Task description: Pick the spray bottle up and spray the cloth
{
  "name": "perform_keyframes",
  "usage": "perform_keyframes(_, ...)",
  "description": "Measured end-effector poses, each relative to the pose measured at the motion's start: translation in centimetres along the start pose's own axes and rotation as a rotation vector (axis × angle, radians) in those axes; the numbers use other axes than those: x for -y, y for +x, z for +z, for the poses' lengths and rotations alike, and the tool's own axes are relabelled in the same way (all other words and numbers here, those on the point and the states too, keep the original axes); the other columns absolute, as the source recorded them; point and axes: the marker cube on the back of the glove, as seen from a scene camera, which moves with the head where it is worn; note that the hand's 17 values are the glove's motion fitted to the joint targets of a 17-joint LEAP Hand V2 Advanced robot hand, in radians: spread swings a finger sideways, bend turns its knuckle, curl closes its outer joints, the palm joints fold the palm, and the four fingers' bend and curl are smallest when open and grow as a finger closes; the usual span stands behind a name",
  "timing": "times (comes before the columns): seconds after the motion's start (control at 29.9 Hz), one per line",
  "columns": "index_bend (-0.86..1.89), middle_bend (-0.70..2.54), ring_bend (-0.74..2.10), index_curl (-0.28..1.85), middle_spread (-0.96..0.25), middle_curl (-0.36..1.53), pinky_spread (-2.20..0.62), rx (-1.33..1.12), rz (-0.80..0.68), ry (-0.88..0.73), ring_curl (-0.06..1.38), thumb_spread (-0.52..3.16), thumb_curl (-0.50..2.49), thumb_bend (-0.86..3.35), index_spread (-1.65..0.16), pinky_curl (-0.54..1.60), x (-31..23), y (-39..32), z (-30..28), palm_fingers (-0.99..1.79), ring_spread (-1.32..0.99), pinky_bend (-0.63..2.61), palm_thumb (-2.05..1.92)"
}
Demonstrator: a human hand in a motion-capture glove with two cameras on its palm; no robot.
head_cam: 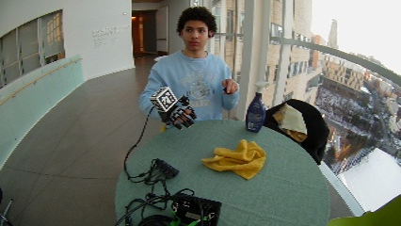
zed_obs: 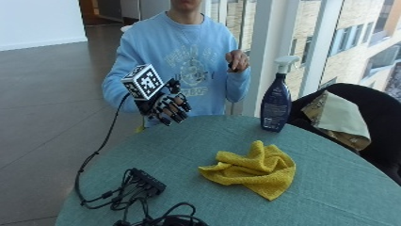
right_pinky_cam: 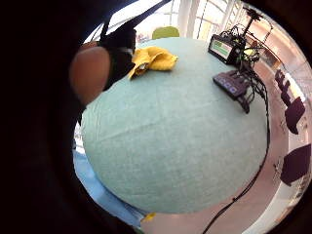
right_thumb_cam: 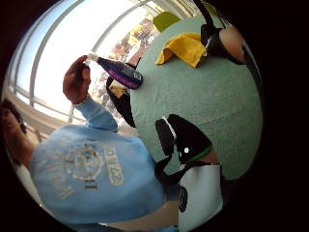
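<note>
From here I read the worktop (zed_obs: pixel 351 188) as a muted teal-green, evenly flecked. The cloth (zed_obs: pixel 253 169) on it is mustard yellow — plain, no print. The spray bottle (zed_obs: pixel 276 106) is deep navy with a white trigger head and a pale label low on its front. My operator's right hand (zed_obs: pixel 166 106) wears a black glove with white bits along the fingers (zed_obs: pixel 179 112). The sweatshirt (zed_obs: pixel 181 52) is light blue — a faded cream crest printed across the chest.

Fuzzy yellow terry cloth (zed_obs: pixel 253 169) lies on matt woven table covering (zed_obs: pixel 351 188) (glossy plastic spray bottle (zed_obs: pixel 276 106)).
</note>
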Motion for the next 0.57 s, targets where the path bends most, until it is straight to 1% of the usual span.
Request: perform_keyframes(0.57,0.17,0.26,0.24,0.37,-0.08,0.44,0.23,0.011,0.017,-0.011,0.35,1.07,0.33,-0.02,-0.30,0.24,-0.09,0.13,0.05,0.84,-0.03,0.15,0.67)
